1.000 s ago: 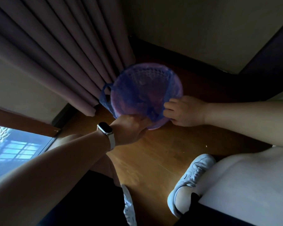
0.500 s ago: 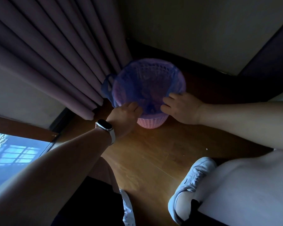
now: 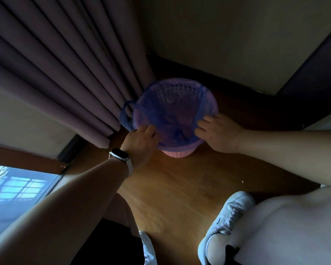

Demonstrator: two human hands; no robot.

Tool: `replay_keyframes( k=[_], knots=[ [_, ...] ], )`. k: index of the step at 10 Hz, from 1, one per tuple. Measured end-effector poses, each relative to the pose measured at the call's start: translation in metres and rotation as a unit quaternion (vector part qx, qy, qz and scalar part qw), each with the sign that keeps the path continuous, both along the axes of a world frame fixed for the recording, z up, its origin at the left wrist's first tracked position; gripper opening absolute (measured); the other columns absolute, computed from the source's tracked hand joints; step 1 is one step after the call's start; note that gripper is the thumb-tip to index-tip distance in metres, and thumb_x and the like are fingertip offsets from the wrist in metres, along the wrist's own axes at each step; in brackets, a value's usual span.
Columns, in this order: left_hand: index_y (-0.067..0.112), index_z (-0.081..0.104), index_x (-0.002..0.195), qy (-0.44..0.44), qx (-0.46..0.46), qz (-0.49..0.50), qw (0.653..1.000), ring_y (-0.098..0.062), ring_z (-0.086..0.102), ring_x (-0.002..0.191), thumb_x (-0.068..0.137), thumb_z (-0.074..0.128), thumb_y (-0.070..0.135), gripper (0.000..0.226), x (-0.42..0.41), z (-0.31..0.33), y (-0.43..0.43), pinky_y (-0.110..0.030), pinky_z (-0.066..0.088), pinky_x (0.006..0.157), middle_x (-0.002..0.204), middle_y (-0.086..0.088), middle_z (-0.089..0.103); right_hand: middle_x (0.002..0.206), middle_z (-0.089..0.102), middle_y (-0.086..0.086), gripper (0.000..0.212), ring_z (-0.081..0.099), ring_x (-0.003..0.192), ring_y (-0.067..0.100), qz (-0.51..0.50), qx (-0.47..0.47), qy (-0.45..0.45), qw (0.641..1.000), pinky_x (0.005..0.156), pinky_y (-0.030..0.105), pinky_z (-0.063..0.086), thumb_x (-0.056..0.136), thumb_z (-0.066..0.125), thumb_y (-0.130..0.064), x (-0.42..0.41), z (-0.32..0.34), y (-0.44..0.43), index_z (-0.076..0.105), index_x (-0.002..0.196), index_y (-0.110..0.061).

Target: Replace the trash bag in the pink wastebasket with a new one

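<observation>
In the corner of the wooden floor (image 3: 180, 188), just beside the curtain (image 3: 69, 73), stands the pink wastebasket (image 3: 178, 153), lined with a blue trash bag (image 3: 172, 109). The left hand (image 3: 141, 142) and the right hand (image 3: 218, 132) each press the bag's edge against the near rim, fingers curled over it. One bag handle (image 3: 125, 115) hangs outside on the left.

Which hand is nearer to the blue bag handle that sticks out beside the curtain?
Left. The left hand rests on the near rim just beside the bag handle. The right hand rests on the rim at the opposite side of the pink wastebasket.
</observation>
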State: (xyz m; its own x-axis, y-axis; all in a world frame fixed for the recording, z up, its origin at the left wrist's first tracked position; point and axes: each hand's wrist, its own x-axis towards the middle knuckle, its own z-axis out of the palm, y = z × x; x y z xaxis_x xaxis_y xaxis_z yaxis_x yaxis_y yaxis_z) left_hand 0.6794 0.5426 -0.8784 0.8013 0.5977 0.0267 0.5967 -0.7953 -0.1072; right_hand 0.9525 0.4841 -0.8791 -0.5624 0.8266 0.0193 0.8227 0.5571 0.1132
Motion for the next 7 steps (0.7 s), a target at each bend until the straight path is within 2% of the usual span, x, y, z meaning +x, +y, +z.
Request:
replay_keyframes(
  k=[1,2,4,5,6,7],
  knots=[
    [0.017,0.058,0.11,0.035,-0.018,0.028,0.999,-0.029,0.055,0.089,0.081,0.065,0.025,0.031,-0.004,0.006,0.0,-0.042,0.05,0.065,0.103,-0.008,0.054,0.095,0.063,0.01,0.026,0.058,0.084,0.029,0.008,-0.016,0.026,1.0,0.073,0.041,0.05,0.073,0.065,-0.017,0.006,0.003,-0.004,0.063,0.099,-0.013],
    [0.019,0.058,0.113,0.057,-0.006,0.023,0.998,-0.026,0.054,0.093,0.083,0.065,0.028,0.032,-0.01,0.011,0.003,-0.038,0.049,0.069,0.107,-0.005,0.054,0.095,0.063,0.01,0.026,0.059,0.084,0.028,0.007,-0.014,0.04,0.999,0.073,0.04,0.05,0.072,0.069,-0.018,0.009,0.007,-0.005,0.064,0.097,-0.012],
    [0.015,0.063,0.106,0.066,-0.018,0.006,0.998,-0.028,0.057,0.084,0.08,0.066,0.014,0.026,-0.01,0.011,0.014,-0.038,0.044,0.062,0.099,-0.009,0.058,0.092,0.063,0.011,0.026,0.059,0.082,0.03,0.018,-0.032,0.023,0.999,0.07,0.041,0.052,0.071,0.071,-0.014,0.008,0.009,-0.001,0.063,0.096,-0.011],
    [0.023,0.058,0.118,0.09,-0.03,-0.013,0.995,-0.023,0.055,0.095,0.083,0.061,0.027,0.036,-0.009,0.015,0.013,-0.035,0.044,0.075,0.108,-0.003,0.056,0.098,0.062,0.007,0.033,0.058,0.088,0.026,0.024,-0.065,0.013,0.998,0.076,0.04,0.05,0.074,0.067,-0.033,0.011,0.014,0.0,0.061,0.101,-0.015],
    [0.024,0.059,0.122,0.086,-0.03,-0.071,0.993,-0.026,0.057,0.102,0.073,0.053,0.045,0.053,-0.016,0.027,0.018,-0.039,0.046,0.083,0.115,-0.003,0.058,0.11,0.061,0.005,0.05,0.057,0.099,0.024,0.001,-0.074,0.044,0.996,0.084,0.039,0.047,0.079,0.05,-0.052,0.014,0.023,0.001,0.061,0.113,-0.017],
    [0.017,0.063,0.12,0.012,-0.044,-0.048,0.998,-0.031,0.058,0.106,0.075,0.048,0.05,0.057,-0.018,0.036,0.03,-0.043,0.047,0.085,0.12,-0.008,0.062,0.114,0.064,0.008,0.06,0.06,0.101,0.028,-0.042,-0.077,0.112,0.99,0.085,0.042,0.05,0.08,0.043,-0.057,0.013,0.031,0.012,0.063,0.116,-0.013]
  ],
)
